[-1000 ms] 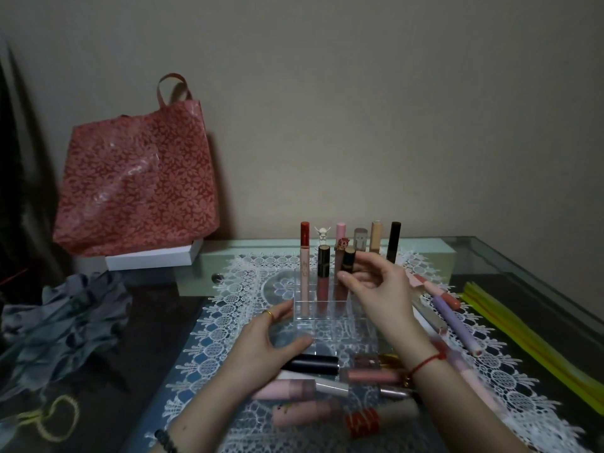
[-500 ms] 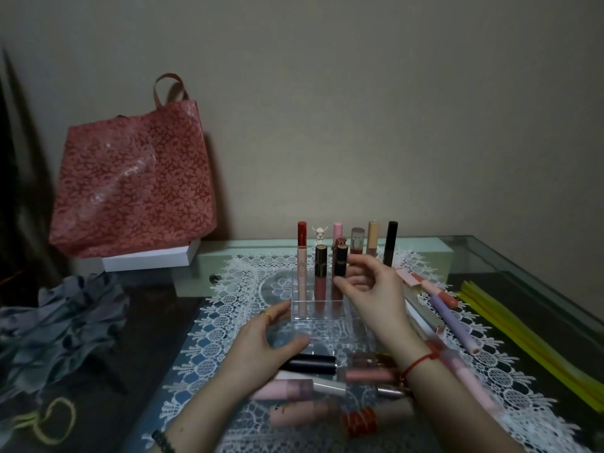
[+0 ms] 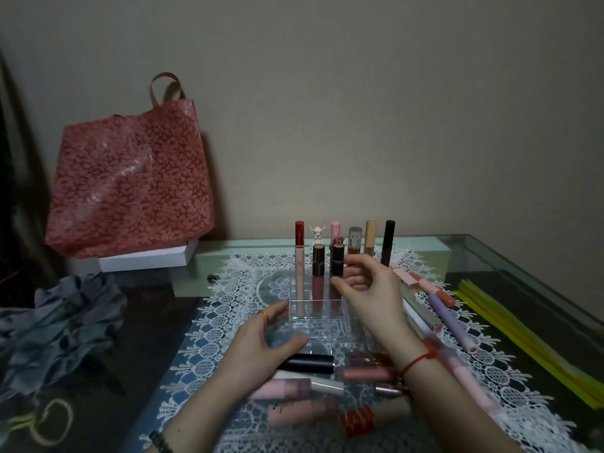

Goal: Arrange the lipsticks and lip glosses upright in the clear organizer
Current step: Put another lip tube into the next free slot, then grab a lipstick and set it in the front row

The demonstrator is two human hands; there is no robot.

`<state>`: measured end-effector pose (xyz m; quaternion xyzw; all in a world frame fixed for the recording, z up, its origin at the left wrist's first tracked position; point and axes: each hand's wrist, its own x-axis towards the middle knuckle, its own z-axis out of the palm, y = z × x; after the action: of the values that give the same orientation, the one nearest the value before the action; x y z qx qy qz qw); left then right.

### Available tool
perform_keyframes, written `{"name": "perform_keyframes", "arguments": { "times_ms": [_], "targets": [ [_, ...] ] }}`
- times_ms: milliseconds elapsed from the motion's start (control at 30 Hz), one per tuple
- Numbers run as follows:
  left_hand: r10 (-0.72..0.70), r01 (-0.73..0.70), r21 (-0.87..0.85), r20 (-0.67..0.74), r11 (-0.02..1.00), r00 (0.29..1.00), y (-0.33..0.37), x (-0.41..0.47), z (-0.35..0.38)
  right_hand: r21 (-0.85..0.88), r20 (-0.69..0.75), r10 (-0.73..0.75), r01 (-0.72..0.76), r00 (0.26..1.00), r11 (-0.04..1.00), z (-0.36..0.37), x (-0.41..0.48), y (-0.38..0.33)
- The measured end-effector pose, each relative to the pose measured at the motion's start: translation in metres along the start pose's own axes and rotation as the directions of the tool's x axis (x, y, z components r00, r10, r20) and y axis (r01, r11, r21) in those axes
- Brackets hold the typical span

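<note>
Right hand (image 3: 369,289) fingers pinch dark lipstick (image 3: 337,260), now upright and lower in organizer (image 3: 313,308) second row than a second ago. Left hand (image 3: 261,341) unchanged, open, bracing organizer's front-left corner. Loose lipsticks (image 3: 307,362) lie on tabletop.

From my feed I see a dim room with a plain beige wall (image 3: 359,109) filling the upper frame. A glass-topped table (image 3: 510,256) spans the lower half, covered at centre by a white lace runner (image 3: 248,282). At left a red floral tote bag (image 3: 130,188) leans on the wall atop a white box (image 3: 147,259); grey crumpled cloth (image 3: 55,322) lies lower left.
</note>
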<state>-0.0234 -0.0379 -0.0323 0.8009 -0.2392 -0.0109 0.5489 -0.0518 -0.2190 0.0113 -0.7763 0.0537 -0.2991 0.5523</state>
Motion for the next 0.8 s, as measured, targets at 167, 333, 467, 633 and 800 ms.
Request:
{"name": "perform_keyframes", "arguments": {
  "times_ms": [167, 333, 467, 633, 800],
  "targets": [
    [-0.005, 0.005, 0.012, 0.0, 1.0, 1.0, 0.0, 0.001, 0.0, -0.001, 0.031, 0.001, -0.001, 1.0, 1.0, -0.001, -0.002, 0.0],
    [-0.012, 0.012, 0.017, 0.006, 1.0, 1.0, 0.0, -0.001, 0.0, 0.004, 0.05, 0.009, -0.009, 0.999, 1.0, -0.004, -0.003, -0.003],
    [-0.002, 0.002, 0.038, 0.014, 0.999, 1.0, 0.0, 0.0, 0.0, 0.013, 0.036, 0.016, -0.017, 0.999, 1.0, -0.008, -0.005, -0.007],
    [-0.009, 0.008, 0.04, 0.029, 0.999, 1.0, -0.002, 0.0, -0.001, 0.036, -0.018, -0.008, 0.009, 1.0, 0.999, -0.022, 0.0, -0.016],
    [-0.022, 0.021, 0.038, 0.039, 0.999, 0.999, -0.002, 0.0, -0.001, 0.074, -0.135, -0.088, 0.099, 0.987, 0.992, -0.05, 0.009, -0.028]
  ]
}}
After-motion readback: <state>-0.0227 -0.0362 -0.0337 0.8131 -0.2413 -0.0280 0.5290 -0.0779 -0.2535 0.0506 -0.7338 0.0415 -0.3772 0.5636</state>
